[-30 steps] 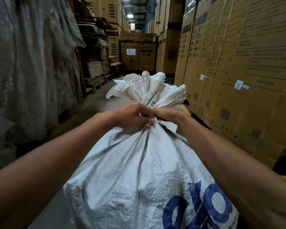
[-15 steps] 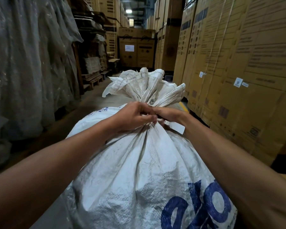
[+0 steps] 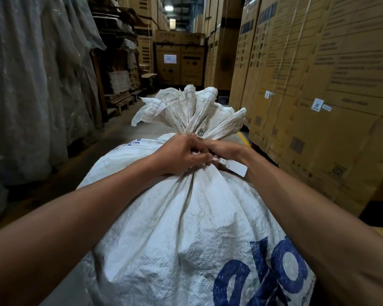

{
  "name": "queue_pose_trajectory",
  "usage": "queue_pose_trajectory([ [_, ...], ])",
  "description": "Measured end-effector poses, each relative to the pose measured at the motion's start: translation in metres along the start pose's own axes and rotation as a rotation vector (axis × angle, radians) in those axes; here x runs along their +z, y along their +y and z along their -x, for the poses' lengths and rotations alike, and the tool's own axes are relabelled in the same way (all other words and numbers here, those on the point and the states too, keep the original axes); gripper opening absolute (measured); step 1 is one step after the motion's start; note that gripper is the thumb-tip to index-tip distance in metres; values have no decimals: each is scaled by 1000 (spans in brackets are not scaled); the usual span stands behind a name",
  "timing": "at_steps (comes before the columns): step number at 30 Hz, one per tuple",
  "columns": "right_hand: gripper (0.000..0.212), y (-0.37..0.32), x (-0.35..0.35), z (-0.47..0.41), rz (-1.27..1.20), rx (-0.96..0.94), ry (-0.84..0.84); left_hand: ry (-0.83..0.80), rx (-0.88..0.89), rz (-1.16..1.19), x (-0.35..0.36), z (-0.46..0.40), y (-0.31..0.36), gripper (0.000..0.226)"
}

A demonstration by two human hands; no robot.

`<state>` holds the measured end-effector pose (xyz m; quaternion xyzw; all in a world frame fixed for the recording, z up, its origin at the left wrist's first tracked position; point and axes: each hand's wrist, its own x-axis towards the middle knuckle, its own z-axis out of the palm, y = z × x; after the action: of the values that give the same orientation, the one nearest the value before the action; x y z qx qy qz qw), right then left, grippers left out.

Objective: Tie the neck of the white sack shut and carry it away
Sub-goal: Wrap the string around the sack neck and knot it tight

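Observation:
A full white woven sack (image 3: 181, 228) with blue lettering fills the lower middle of the head view. Its gathered neck (image 3: 192, 115) fans out above my hands. My left hand (image 3: 179, 154) is closed around the neck from the left. My right hand (image 3: 227, 149) grips the neck from the right, touching the left hand. A flat white tie strip (image 3: 232, 167) sticks out to the right between the two hands. Whether the strip is knotted is hidden by my fingers.
Tall stacks of brown cartons (image 3: 318, 85) wall the right side. Plastic-wrapped goods (image 3: 31, 85) line the left. Wooden pallets (image 3: 122, 102) and more cartons (image 3: 179, 60) stand at the far end of the concrete aisle (image 3: 119, 127).
The sack's neck and both hands have sunk slightly in the view, and more of the sack's left shoulder shows. Both hands keep their grip.

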<state>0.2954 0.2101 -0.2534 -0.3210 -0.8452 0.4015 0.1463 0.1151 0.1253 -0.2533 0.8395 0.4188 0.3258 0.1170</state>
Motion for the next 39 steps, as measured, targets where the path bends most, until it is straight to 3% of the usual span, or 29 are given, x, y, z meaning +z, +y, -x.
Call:
queue_pose_trajectory([
  [3,141,2,-2,-3,17,-9,3,-9,-22,2,1,-1,1,11],
  [5,135,4,-2,-4,23,-6,18,-23,-21,41,0,-1,2,12],
  [10,65,4,-2,-5,26,33,55,-29,7,125,-3,-1,-2,12],
  [13,46,3,-1,-4,-11,44,47,-36,-3,149,-3,-1,-1,13],
  [15,55,2,0,-5,-2,32,55,-31,3,118,-3,-1,0,13],
  [17,83,-2,2,-4,21,0,40,-30,2,86,-2,-2,2,14],
  [19,97,-2,3,-5,27,-13,16,-26,-10,69,0,-2,5,14],
  [22,89,-2,2,-5,32,-13,20,-11,-31,16,2,-3,7,12],
  [26,42,-5,5,-2,-94,104,75,19,-34,-134,7,-6,9,19],
  [30,29,-11,13,-8,-277,134,146,38,-48,-207,11,-7,14,16],
  [34,58,-17,12,-6,-365,247,229,23,-21,-285,17,-5,12,12],
  [37,79,-29,15,-6,-359,344,381,20,-26,-229,16,-1,12,16],
  [39,78,-32,14,-9,-339,393,471,8,-22,-192,13,1,10,21],
])
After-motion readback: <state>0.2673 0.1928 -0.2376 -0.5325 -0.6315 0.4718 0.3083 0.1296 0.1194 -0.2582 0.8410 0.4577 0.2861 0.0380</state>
